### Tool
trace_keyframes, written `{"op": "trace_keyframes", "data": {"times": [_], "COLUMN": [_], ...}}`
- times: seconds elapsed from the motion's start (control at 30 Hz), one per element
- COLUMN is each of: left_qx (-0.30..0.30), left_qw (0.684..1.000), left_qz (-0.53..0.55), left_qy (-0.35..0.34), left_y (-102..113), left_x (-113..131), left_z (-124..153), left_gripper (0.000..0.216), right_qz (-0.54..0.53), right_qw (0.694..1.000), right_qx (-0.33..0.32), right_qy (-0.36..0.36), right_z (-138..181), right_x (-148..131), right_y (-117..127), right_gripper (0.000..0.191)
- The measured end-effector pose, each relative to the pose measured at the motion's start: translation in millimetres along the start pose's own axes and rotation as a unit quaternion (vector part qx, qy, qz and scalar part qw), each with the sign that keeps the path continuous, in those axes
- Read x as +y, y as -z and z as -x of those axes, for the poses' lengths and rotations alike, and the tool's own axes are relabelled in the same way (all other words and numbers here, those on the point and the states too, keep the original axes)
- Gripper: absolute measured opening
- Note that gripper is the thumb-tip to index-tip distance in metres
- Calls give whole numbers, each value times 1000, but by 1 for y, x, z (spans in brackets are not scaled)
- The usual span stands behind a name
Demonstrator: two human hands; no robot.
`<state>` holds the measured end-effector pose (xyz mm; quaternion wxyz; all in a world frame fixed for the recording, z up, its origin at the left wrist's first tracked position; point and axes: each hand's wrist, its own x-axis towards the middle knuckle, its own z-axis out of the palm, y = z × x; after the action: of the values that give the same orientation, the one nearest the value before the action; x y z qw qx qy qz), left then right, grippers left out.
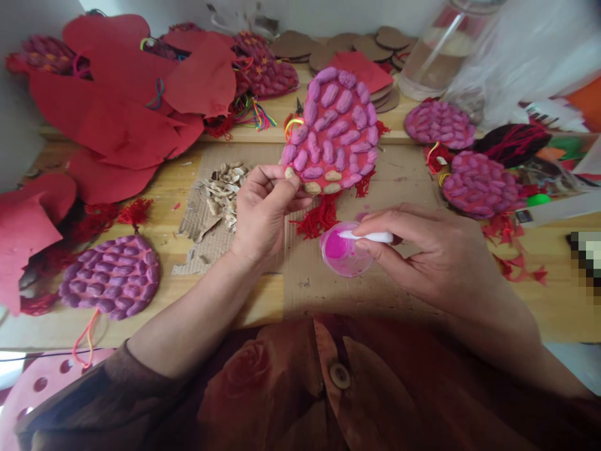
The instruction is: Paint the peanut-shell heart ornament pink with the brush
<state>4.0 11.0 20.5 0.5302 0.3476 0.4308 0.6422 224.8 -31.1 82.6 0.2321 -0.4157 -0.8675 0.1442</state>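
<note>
My left hand (263, 207) pinches the lower edge of an oval red craft piece (331, 131) covered in purple-painted peanut shells, and holds it upright above the table. A few shells along its bottom edge are unpainted tan. Red tassels hang below it. My right hand (434, 254) is closed on a white brush handle (370, 237) whose tip dips into a small clear cup of pink paint (342, 250) standing on a cardboard sheet (305, 275).
Similar purple shell pieces lie at the left (110, 275) and right (479, 185) (439, 123). A pile of peanut shells (225, 188) sits on the cardboard. Red paper shapes (126, 94) cover the back left. Brown card discs (328, 47) and a glass jar (441, 56) stand behind.
</note>
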Motion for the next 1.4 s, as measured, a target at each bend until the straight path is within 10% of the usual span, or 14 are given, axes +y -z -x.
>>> {"op": "trace_keyframes", "data": {"times": [1.4], "left_qx": [12], "left_qw": [999], "left_qz": [32], "left_qy": [-24], "left_y": [2], "left_x": [0], "left_z": [0], "left_gripper": [32], "right_qz": [118], "right_qw": [957], "right_qx": [260], "right_qy": [48], "right_z": [0], "right_x": [21], "right_y": [11], "right_gripper": [22]}}
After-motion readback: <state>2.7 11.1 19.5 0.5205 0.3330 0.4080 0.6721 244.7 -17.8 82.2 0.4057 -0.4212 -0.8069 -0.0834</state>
